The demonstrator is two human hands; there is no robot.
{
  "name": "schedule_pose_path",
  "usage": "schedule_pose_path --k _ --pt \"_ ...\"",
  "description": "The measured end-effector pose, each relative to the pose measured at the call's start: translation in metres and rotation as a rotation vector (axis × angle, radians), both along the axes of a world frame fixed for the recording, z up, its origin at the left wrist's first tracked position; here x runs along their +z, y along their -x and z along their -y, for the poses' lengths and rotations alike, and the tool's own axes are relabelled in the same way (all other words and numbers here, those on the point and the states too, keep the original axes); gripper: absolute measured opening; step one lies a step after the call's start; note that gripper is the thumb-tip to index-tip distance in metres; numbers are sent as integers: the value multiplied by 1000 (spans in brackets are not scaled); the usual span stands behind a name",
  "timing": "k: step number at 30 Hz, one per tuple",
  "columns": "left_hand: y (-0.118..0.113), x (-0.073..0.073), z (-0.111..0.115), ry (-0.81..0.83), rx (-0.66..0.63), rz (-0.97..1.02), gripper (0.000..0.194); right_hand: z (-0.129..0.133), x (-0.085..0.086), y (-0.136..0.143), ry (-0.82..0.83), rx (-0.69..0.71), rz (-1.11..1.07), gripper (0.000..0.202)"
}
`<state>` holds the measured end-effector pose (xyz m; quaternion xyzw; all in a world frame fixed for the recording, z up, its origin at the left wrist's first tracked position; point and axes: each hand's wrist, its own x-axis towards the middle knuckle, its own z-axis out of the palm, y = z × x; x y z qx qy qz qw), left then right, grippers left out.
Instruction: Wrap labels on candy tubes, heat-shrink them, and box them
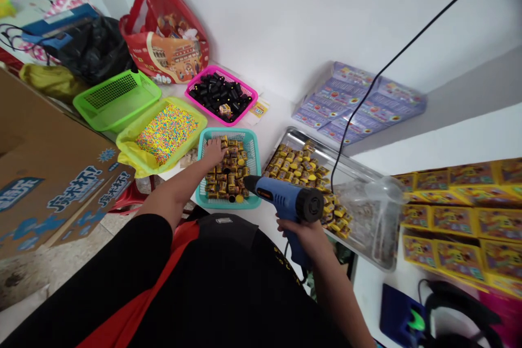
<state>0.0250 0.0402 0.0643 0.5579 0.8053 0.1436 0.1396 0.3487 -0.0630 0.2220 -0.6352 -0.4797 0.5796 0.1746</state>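
Observation:
My right hand [304, 236] is wrapped round the handle of a blue heat gun [281, 196] with a black rear cap. Its dark nozzle points left, over the right rim of a teal basket [256, 204]. Inside that basket are many small yellow-and-brown labelled containers [232, 179], some upright and some lying over. My left hand [214, 153] rests on the containers at the basket's upper left, fingers apart and touching them. Right of the basket, a metal tray [377, 255] holds a heap of similar containers [293, 166], partly hidden behind the heat gun.
A pink basket [253, 92] contains black pieces; a yellow basket [202, 119] holds colourful beads. Behind them stand a green basket [87, 111] and a red bag [179, 57]. Purple boxes [350, 98] and yellow boxes [460, 217] lie right. A black cable [403, 46] hangs across; cardboard cartons [53, 174] stand left.

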Motion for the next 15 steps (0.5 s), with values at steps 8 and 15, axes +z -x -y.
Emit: schedule_pose_path --k 8,15 --pt "-50 -2 43 111 -344 -51 70 -8 -9 -2 -59 -28 67 23" --pt "-54 -12 127 81 -1002 -180 67 -9 -5 -16 -57 98 130 22"
